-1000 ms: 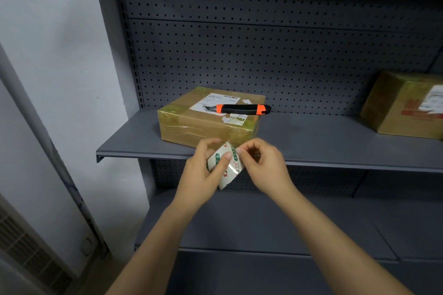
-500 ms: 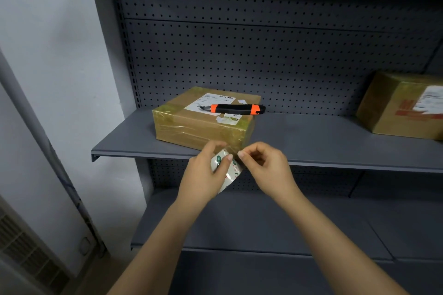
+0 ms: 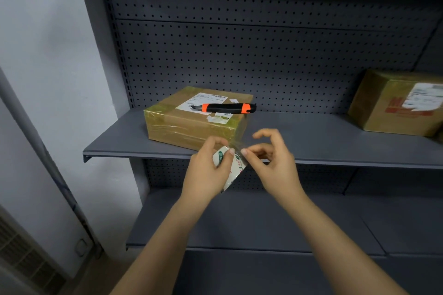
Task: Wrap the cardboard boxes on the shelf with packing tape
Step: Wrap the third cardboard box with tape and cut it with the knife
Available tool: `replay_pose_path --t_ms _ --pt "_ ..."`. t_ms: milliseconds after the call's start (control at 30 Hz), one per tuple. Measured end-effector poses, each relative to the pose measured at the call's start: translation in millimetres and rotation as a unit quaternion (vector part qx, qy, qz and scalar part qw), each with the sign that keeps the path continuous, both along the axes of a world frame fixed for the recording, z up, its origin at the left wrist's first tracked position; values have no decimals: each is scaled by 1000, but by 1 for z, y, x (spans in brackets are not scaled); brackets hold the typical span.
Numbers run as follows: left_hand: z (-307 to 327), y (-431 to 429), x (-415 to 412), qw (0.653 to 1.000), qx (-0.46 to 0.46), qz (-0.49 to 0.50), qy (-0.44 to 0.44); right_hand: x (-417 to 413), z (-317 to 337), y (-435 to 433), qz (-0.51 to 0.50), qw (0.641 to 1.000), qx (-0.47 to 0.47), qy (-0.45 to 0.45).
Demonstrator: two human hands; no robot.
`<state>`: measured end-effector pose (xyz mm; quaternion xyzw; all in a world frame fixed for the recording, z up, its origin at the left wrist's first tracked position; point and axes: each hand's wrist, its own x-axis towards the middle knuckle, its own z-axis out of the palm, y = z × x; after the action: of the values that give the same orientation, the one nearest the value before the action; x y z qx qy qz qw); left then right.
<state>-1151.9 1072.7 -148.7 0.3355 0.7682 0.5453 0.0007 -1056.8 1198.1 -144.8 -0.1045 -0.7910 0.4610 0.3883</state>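
Fingers of the left hand [image 3: 206, 171] curl round the tape roll [image 3: 234, 167]. Fingers of the right hand [image 3: 275, 166] pinch the clear tape end [image 3: 237, 149] just beside it. Just beyond the fingers a cardboard box [image 3: 191, 127] sits on the shelf [image 3: 311, 143], with a utility knife [image 3: 227, 108] on top. A second box [image 3: 393, 103] stands well to their right.

Label [image 3: 206, 100] on near box [image 3: 182, 128], red print [image 3: 396, 109] on far box [image 3: 376, 93], tape roll [image 3: 236, 168] print, all illegible

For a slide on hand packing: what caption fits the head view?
Left hand holds a tape roll, right hand pinches its clear end, before a taped box topped by a utility knife.
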Motion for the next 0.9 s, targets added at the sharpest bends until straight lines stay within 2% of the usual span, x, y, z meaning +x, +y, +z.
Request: replay_pose_path --t_ms 233,500,700,900 --pt "1 8 8 1000 -22 -8 -2 13 -4 17 -3 989 149 -27" --pt "2 16 14 999 -32 -25 2 20 -7 23 -24 991 130 -31" --pt "1 16 15 999 -45 -30 6 15 -8 26 -35 977 212 2" --pt "1 12 14 998 -47 -30 22 10 -7 23 -42 979 200 16"
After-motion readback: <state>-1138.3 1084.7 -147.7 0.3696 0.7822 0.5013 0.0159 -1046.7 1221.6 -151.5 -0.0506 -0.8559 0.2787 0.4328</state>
